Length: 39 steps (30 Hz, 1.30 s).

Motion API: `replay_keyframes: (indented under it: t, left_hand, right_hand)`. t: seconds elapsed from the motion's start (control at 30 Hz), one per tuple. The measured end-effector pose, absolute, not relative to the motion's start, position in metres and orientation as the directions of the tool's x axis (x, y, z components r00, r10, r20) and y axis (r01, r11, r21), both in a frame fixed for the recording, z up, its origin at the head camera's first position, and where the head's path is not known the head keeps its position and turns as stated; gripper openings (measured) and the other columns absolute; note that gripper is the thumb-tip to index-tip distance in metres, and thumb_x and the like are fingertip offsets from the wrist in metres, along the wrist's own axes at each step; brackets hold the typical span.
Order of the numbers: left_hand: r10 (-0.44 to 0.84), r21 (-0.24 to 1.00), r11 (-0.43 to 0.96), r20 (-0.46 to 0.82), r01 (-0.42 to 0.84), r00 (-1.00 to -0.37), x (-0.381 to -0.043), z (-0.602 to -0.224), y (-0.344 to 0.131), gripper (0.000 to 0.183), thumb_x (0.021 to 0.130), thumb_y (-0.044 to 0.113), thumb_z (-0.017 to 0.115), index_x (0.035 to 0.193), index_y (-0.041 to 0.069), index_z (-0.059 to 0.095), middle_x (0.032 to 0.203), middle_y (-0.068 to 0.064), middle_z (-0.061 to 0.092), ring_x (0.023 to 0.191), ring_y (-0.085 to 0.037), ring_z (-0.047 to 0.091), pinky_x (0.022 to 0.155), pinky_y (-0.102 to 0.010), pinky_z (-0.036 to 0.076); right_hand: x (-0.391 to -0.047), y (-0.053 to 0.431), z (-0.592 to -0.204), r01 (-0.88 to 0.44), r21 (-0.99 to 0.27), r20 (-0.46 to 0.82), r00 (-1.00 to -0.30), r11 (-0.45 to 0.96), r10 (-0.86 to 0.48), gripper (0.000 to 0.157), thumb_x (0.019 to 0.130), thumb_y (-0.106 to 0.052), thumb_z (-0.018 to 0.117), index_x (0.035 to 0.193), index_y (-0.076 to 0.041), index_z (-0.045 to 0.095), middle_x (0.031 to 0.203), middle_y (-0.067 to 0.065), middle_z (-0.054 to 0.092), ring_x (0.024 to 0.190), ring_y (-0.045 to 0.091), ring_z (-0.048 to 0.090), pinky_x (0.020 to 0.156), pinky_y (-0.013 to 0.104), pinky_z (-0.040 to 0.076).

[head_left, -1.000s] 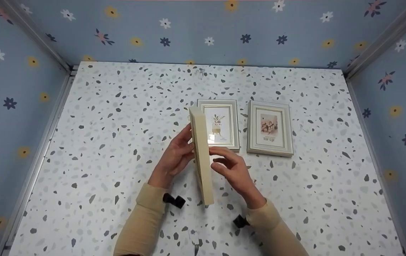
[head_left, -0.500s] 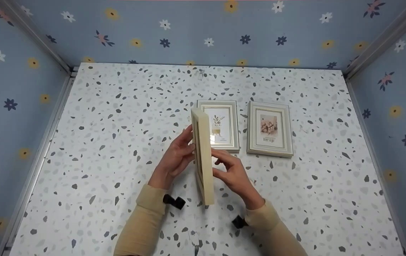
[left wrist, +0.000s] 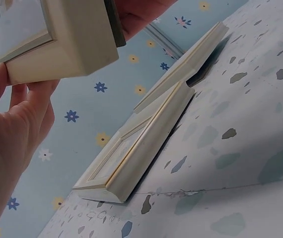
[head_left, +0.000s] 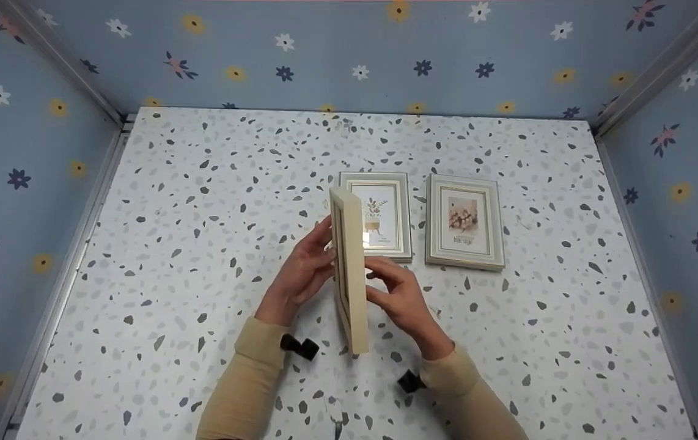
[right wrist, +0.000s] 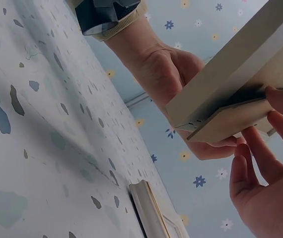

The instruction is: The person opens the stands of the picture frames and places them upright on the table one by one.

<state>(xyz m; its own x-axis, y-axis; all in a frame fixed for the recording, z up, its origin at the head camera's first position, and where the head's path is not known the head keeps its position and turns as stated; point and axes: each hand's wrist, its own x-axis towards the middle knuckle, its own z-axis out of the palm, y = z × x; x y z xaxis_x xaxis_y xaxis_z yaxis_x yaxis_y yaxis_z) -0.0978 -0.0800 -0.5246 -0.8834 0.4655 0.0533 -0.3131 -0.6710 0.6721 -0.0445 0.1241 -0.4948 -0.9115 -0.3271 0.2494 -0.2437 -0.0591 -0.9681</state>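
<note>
A cream picture frame (head_left: 358,281) stands edge-on above the table in the head view. My left hand (head_left: 300,263) grips it from the left; the left wrist view shows the thumb on the front of the frame (left wrist: 77,39). At its back, my right hand (right wrist: 275,183) pinches a thin stand flap (right wrist: 231,121), which sits tilted away from the backing in the right wrist view. Just behind lies a frame with a plant print (head_left: 382,249), partly hidden by the held one. To its right is a frame with a flower photo (head_left: 494,226).
The speckled white table (head_left: 214,183) carries both lying frames face up. Blue flowered walls (head_left: 349,55) enclose it at the back and sides. A black wrist camera (head_left: 300,346) sits at the left cuff, another black camera (head_left: 410,382) at the right cuff.
The held frame has turned and shifted slightly right. My right thumb and fingers have come against its back, where the thumb stood apart a second ago. Both lying frames stay put.
</note>
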Motion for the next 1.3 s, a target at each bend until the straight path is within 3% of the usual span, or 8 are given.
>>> replay_keyframes:
  t: [0.23, 0.43, 0.67, 0.97, 1.3]
  left_hand:
    - [0.46, 0.669, -0.671, 0.038, -0.319, -0.887, -0.098, -0.524, -0.08, 0.062, 0.097, -0.006, 0.055, 0.152, 0.018, 0.044, 0.153, -0.015, 0.038, 0.118, -0.024, 0.057, 0.088, -0.037, 0.055]
    - [0.459, 0.677, -0.665, 0.037, -0.316, -0.888, -0.098, -0.523, -0.081, 0.063, 0.097, -0.01, 0.05, 0.153, 0.017, 0.042, 0.152, -0.016, 0.039, 0.117, -0.025, 0.057, 0.087, -0.038, 0.055]
    - [0.461, 0.683, -0.664, 0.056, -0.303, -0.886, -0.097, -0.524, -0.083, 0.064, 0.096, -0.013, 0.049, 0.153, 0.015, 0.042, 0.151, -0.016, 0.041, 0.118, -0.027, 0.056, 0.087, -0.039, 0.055]
    - [0.465, 0.693, -0.66, 0.073, -0.29, -0.882, -0.097, -0.524, -0.086, 0.063, 0.096, -0.016, 0.043, 0.15, 0.017, 0.047, 0.145, -0.015, 0.045, 0.109, -0.024, 0.059, 0.084, -0.036, 0.056]
    - [0.458, 0.707, -0.647, 0.059, -0.287, -0.887, -0.096, -0.526, -0.094, 0.064, 0.096, -0.019, 0.042, 0.148, 0.017, 0.05, 0.151, -0.019, 0.04, 0.112, -0.026, 0.059, 0.084, -0.036, 0.057]
  right_hand:
    - [-0.047, 0.129, -0.501, -0.238, -0.963, 0.267, -0.903, -0.125, -0.336, 0.038, 0.089, 0.012, 0.065, 0.127, 0.008, 0.063, 0.126, 0.019, 0.06, 0.12, 0.027, 0.055, 0.1, 0.041, 0.047]
    - [-0.049, 0.133, -0.501, -0.229, -0.96, 0.273, -0.894, -0.16, -0.356, 0.035, 0.092, 0.0, 0.068, 0.126, 0.006, 0.065, 0.127, 0.02, 0.058, 0.122, 0.033, 0.054, 0.101, 0.05, 0.046]
    - [-0.05, 0.137, -0.499, -0.241, -0.957, 0.284, -0.89, -0.161, -0.357, 0.035, 0.091, 0.008, 0.066, 0.126, 0.008, 0.064, 0.127, 0.022, 0.057, 0.122, 0.033, 0.054, 0.1, 0.055, 0.046]
    - [-0.051, 0.143, -0.497, -0.253, -0.958, 0.285, -0.896, -0.137, -0.342, 0.032, 0.089, 0.009, 0.066, 0.121, 0.009, 0.066, 0.123, 0.022, 0.057, 0.119, 0.031, 0.056, 0.1, 0.054, 0.046]
    - [-0.056, 0.15, -0.498, -0.314, -0.945, 0.325, -0.872, -0.092, -0.367, 0.029, 0.089, 0.005, 0.069, 0.118, 0.005, 0.07, 0.124, 0.021, 0.058, 0.118, 0.034, 0.054, 0.102, 0.041, 0.046]
